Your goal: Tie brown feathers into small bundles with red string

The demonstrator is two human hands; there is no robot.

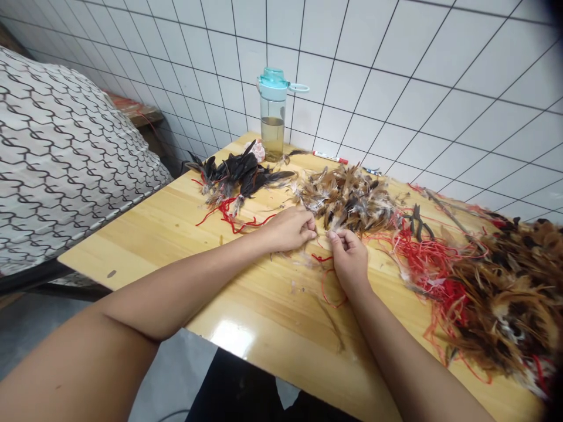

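Note:
Close together over the table, both my hands are closed in a pinch. My left hand (290, 228) has its fingertips pressed together near the front of a pile of brown and white feathers (347, 196); what they hold is too small to make out. Opposite it, my right hand (350, 258) pinches thumb against finger, and a pale feather-like wisp shows at the tips, though I cannot tell whether it is held or lies behind. Just below the fingers, a short red cord (322, 258) lies on the wood. A loop of thin red string (328, 293) curves beside my right wrist.
Black feathers (246, 173) tied with red cord lie at the back left, before a water bottle (272, 117). A marker (329, 157) lies by the tiled wall. To the right are pliers (417, 223), tangled red string (424, 258) and a large brown feather heap (510, 299).

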